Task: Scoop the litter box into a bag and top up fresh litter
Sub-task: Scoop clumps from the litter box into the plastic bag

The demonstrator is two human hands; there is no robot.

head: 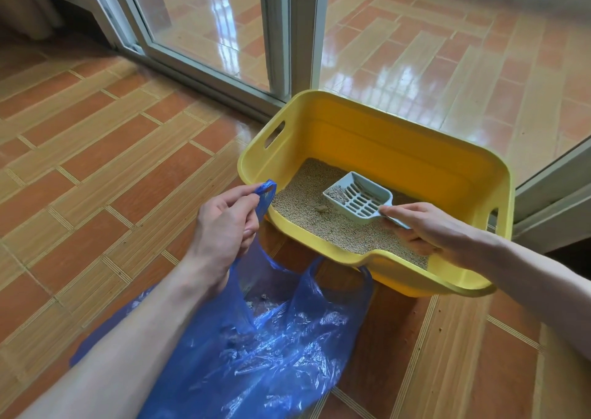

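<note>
A person crouched over a tiled floor [96, 169] works at a yellow litter box [399, 150] set just in front of a sliding glass door [208, 35]. The right hand [425, 230] has its fingers curled round the handle of a pale blue slotted scoop [358, 196], the forefinger laid along the handle toward the pan. The scoop sits inside the box, low over the tan litter [307, 207], with a small grey heap of clumped grains in its far corner. A single dark clump [320, 208] lies on the litter surface just beside the scoop's near edge.

The left hand [224, 223] pinches one handle loop of a blue plastic bag [281, 338] between thumb and fingers, lifting it beside the near left corner of the box. The rest of the bag spreads crumpled across the floor in front of the box, its mouth gaping between the two hands. A scattering of greyish litter shows through the thin plastic at the bottom. The second handle loop droops against the lowered front lip of the box.

A few loose grains lie on the tiles to the right of the bag. Daylight glares off the glossy tiles beyond the door frame.
</note>
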